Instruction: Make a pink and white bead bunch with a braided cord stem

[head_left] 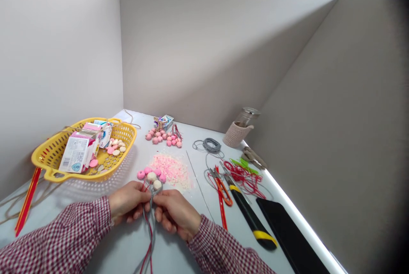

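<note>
My left hand (132, 200) and my right hand (174, 210) meet low in the middle of the view, fingers pinched on grey cord (152, 218). Red cord (149, 240) runs down beside the grey strands toward the bottom edge. Just beyond my fingertips sits a cluster of pink beads (141, 174) and cream beads (157, 185), with the cords leading from it. Whether a knot lies between my fingers is hidden. Behind the cluster, pink and white shavings (169, 169) are spread on the table.
At left stands a yellow basket (47, 171) with boxes and pink and cream pieces. More strung pink beads (162, 137) lie at the back. To the right are grey cord (211, 145), orange scissors (223, 188), a black-and-yellow saw-like tool (249, 214), red cord (244, 176) and a jar (238, 131).
</note>
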Motion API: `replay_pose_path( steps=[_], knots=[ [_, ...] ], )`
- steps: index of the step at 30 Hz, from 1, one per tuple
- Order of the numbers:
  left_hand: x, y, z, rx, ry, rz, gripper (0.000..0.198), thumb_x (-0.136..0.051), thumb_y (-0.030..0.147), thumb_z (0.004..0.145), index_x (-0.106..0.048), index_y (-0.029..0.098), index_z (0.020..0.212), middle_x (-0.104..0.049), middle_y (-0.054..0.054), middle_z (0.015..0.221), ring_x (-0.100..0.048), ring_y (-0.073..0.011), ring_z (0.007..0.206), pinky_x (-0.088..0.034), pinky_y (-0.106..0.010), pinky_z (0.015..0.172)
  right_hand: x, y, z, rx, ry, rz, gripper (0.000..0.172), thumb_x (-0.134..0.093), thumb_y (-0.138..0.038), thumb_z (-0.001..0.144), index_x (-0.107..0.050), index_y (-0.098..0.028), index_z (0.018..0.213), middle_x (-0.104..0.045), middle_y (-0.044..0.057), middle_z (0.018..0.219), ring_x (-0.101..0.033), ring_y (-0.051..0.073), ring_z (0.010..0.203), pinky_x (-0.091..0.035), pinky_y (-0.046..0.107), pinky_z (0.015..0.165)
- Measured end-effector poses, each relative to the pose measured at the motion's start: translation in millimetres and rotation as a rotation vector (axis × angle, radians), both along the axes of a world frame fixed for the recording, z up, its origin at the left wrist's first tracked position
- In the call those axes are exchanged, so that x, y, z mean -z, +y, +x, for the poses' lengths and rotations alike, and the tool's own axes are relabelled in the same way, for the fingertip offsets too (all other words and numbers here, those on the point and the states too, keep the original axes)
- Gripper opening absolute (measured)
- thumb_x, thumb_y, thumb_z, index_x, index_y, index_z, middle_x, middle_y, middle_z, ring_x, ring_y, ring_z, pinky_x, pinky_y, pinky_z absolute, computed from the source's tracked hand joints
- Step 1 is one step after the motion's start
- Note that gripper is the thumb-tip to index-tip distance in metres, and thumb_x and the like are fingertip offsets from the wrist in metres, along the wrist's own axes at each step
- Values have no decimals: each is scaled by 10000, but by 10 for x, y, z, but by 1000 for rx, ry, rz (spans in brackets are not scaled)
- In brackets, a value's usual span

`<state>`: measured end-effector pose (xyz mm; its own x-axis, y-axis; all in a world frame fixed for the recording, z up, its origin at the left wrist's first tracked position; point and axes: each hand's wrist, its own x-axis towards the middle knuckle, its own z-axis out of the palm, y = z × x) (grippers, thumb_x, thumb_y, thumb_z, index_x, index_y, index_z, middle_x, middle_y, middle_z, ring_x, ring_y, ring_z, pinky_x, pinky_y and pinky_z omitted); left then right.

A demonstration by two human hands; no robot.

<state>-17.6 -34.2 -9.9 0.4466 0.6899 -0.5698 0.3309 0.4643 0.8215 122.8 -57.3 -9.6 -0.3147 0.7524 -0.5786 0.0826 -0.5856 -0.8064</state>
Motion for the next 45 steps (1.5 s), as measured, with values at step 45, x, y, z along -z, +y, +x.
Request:
replay_pose_path(
  steps=[45],
  knots=[
    [6,-2,43,-22,48,59,104,-531,155,585,-464,161,663,-575,41,421,-461,-67,288,-306,-138,313,-22,-17,-64,70,-183,109,266,-431,-57,741,-466,-155,496,-467,-84,326,-287,14,186,-140,142,213]
  ],
)
